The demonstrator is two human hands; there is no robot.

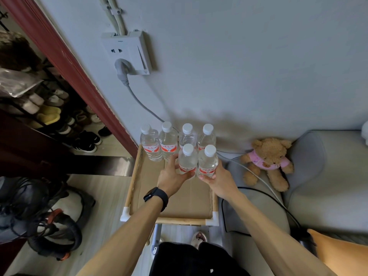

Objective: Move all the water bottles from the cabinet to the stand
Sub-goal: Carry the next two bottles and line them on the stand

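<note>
Wooden-edged stand [179,221]: left hand [172,176], right hand [219,180] grip bottles [187,160].

Six water bottles [168,141], one stand [179,221], one teddy bear [268,156], one wall socket [127,52], one wristwatch [157,197]

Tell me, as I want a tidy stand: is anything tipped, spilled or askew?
Nothing stands out. Four capped bottles stand upright at the back of the stand; the left hand and right hand each grip one more, upright; no spill shows.

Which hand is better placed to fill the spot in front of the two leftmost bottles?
Left. The left hand grips the front left bottle beside that bare cardboard; the right hand holds the front right bottle farther off.
</note>
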